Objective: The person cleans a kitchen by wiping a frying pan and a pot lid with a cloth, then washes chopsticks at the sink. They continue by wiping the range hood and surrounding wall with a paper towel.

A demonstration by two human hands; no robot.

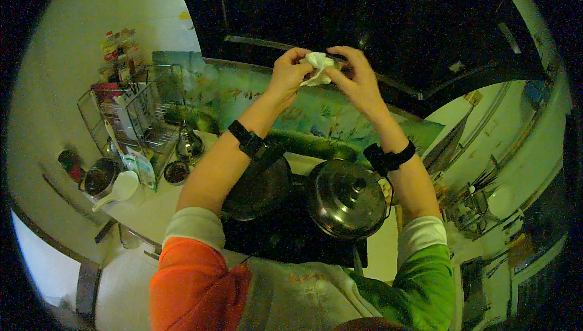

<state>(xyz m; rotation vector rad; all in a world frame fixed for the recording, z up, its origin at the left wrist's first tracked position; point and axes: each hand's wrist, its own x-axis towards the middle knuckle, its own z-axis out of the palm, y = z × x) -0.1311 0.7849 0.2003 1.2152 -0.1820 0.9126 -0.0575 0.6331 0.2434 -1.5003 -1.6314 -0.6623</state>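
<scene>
Both arms reach up and forward, above the stove. My left hand point(285, 78) pinches a crumpled white tissue or thin cloth point(319, 64) from its left side, thumb and fingers closed on it. On the other side my right hand point(359, 80) grips the same crumpled piece, its thumb against the lower edge and fingers bent over behind. Which of the two materials it is I cannot tell. Just behind and above the hands hangs the dark range hood point(376, 15). Each wrist wears a black band with a small device.
On the black stove point(285, 240) stand a dark pan point(258, 188) and, to its right, a lidded steel pot point(347, 200). The left counter holds a wire rack point(100, 115), a white ladle-like scoop point(123, 186), a bag point(144, 167) and a steel kettle-like vessel point(189, 144).
</scene>
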